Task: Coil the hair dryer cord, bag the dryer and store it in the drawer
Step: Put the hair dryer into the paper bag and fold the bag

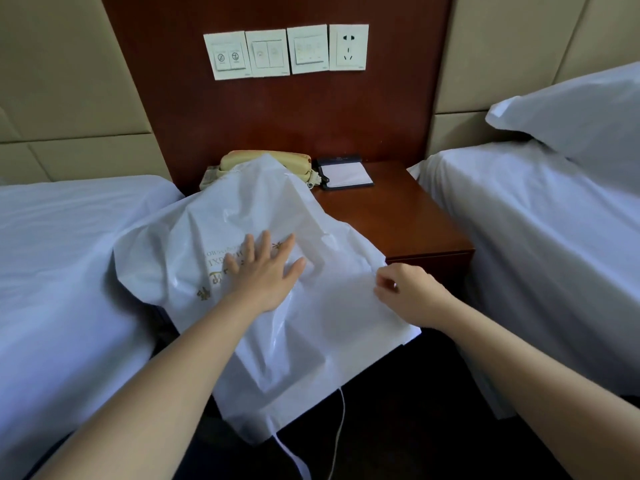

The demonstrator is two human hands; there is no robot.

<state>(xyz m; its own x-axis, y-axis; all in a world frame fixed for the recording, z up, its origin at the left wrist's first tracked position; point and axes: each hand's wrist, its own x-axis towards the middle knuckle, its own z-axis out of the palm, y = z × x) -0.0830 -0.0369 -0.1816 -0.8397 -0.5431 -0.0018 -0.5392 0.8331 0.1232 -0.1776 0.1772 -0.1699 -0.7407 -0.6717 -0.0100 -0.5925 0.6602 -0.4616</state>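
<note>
A large white plastic bag (242,216) with gold lettering lies spread over the wooden nightstand (391,216) and hangs off its front edge. My left hand (266,268) presses flat on the bag with its fingers straight and spread. At the bag's right edge, my right hand (408,292) pinches the plastic between thumb and fingers. A white drawstring (341,424) dangles from the bag's lower end. The hair dryer and its cord are not visible; I cannot tell whether they are under or inside the bag. The drawer is hidden behind the bag.
A beige telephone (266,159) and a notepad in a black holder (346,174) sit at the back of the nightstand. White beds (62,254) (540,237) flank it on both sides. Wall switches and a socket (349,46) are above.
</note>
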